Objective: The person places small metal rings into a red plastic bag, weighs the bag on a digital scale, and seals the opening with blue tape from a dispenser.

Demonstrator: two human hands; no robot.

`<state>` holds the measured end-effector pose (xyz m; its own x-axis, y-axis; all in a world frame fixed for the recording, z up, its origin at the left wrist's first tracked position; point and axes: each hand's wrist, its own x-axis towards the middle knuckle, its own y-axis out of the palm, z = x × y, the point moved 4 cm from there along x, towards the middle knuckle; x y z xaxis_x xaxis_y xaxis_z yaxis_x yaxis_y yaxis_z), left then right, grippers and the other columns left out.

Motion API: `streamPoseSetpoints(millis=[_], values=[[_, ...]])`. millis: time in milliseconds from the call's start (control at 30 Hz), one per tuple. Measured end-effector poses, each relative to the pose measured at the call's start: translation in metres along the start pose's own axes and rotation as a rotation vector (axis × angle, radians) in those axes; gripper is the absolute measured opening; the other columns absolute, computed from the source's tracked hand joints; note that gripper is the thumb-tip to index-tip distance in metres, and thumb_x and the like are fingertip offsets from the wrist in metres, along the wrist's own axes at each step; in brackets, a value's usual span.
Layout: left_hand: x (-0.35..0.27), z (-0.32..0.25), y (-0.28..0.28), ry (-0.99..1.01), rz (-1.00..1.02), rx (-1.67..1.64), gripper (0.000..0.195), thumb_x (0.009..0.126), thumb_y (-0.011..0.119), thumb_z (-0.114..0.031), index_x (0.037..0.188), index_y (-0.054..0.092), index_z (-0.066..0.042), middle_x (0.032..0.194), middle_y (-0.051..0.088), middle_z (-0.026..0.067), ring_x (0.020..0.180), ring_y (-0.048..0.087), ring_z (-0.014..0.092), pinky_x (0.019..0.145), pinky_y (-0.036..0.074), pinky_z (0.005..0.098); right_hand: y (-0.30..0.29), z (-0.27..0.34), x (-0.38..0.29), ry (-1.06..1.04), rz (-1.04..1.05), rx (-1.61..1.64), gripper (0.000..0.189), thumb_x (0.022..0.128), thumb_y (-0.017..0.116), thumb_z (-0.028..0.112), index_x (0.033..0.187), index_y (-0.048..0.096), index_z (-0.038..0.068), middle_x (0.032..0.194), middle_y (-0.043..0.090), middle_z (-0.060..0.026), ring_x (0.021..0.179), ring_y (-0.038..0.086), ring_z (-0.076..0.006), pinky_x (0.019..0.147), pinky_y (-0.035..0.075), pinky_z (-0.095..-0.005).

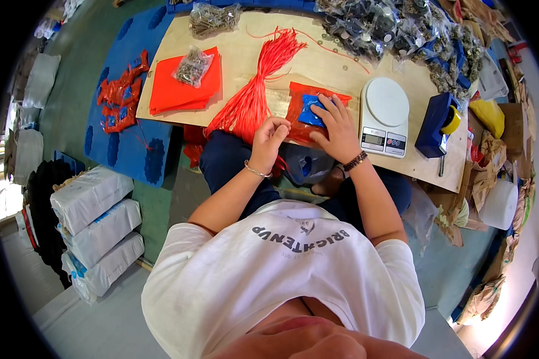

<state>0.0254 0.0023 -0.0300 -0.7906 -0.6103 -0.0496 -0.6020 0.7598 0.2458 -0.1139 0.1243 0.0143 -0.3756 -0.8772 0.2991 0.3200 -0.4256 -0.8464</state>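
Note:
A red plastic sheet or bag (298, 101) lies at the table's near edge, with a small blue packet (312, 112) on top of it. My right hand (337, 128) rests palm down across the packet and the sheet, fingers spread. Beside the sheet's left edge is my left hand (269, 138), its thumb and fingertips drawn together; whether they pinch the edge cannot be seen. Left of the sheet lies a tied bundle of thin red plastic strips (254, 92), its lower ends spreading out over my left thigh.
A clear bag of metal hardware (193, 67) sits on stacked red sheets (166, 92). A digital kitchen scale (386, 107) and blue tape dispenser (435, 125) stand right. Bagged hardware (386, 27) is heaped behind. Tied red packets (121, 96) lie on a blue plastic pallet (130, 152).

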Motion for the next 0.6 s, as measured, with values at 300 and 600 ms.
streamPoseSetpoints(millis=[300, 600], values=[[0.036, -0.052, 0.055, 0.529, 0.259, 0.728, 0.035, 0.084, 0.061, -0.02, 0.111, 0.056, 0.001, 0.109, 0.06, 0.0131, 0.103, 0.057, 0.027, 0.089, 0.044, 0.0347, -0.018, -0.032, -0.053, 0.239, -0.444, 0.339, 0.043, 0.074, 0.062, 0.005, 0.116, 0.052, 0.005, 0.126, 0.051, -0.0132, 0.12, 0.042, -0.0344, 0.102, 0.033, -0.0423], [0.027, -0.019, 0.095, 0.653, 0.423, 1.371, 0.067, 0.077, 0.064, -0.036, 0.132, 0.042, -0.006, 0.139, 0.04, 0.0133, 0.13, 0.035, 0.029, 0.106, 0.027, 0.0454, -0.077, -0.083, -0.142, 0.455, -0.68, 0.207, 0.029, 0.081, 0.06, 0.006, 0.109, 0.057, 0.002, 0.114, 0.058, -0.014, 0.109, 0.052, -0.0294, 0.097, 0.038, -0.0379]])
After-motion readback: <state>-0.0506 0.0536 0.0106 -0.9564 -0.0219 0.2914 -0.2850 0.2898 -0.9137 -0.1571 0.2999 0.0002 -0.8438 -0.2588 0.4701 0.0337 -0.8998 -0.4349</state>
